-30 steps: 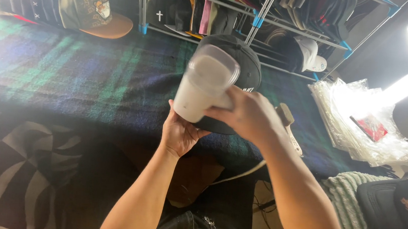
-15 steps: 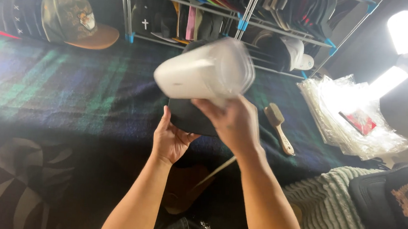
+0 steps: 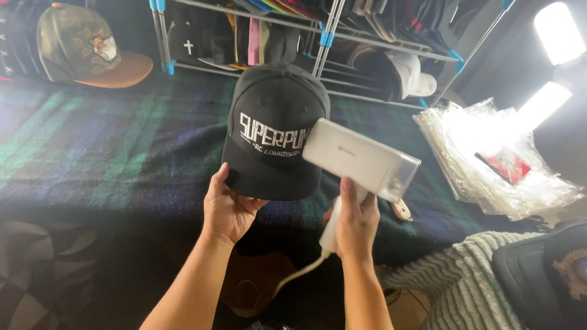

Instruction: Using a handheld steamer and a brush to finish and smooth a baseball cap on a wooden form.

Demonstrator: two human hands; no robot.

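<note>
1. While a metal rack [image 3: 332,28] at the back holds rows of packed caps, a plaid-covered worktop [image 3: 86,135] stretches below it.
2. A black cap [image 3: 272,125] is held up over the worktop, its brim pinched in the left hand [image 3: 228,209].
3. The right hand [image 3: 355,222] is wrapped around the handle of a white handheld steamer [image 3: 360,160], whose head touches the cap's front.

The black cap [image 3: 275,132] was soft matt cloth with stitched white letters. The white steamer [image 3: 360,160] was smooth, shiny plastic. The blanket [image 3: 86,135] looked woolly and rough. The rack [image 3: 324,38] was shiny metal. The bags [image 3: 496,163] were crinkly, glossy plastic.
</note>
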